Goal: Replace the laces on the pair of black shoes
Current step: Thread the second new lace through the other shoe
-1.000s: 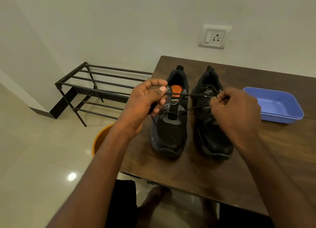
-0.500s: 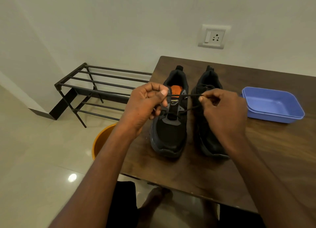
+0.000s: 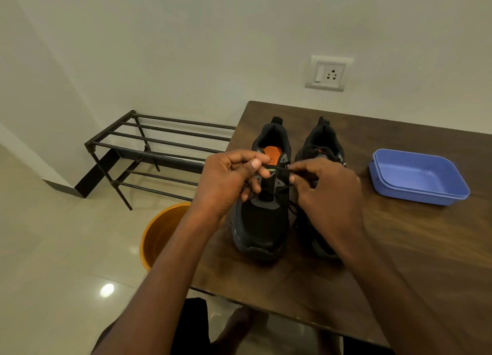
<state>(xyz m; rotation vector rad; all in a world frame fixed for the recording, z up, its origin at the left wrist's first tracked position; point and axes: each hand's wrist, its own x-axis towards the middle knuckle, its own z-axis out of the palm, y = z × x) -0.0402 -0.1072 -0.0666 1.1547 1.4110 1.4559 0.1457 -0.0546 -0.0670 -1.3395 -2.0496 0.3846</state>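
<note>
With my left hand and right hand both pinching the thin black lace above the left black mesh shoe, I'd keep it taut and untwisted while threading.

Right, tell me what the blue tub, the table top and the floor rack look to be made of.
Blue tub: likely moulded plastic, a smooth, even colour with rounded corners and a stepped rim.
Table top: dark wood or a wood-look laminate; streaky grain shows, with a low sheen.
Floor rack: probably metal, thin straight black bars and tube legs, matte.
</note>
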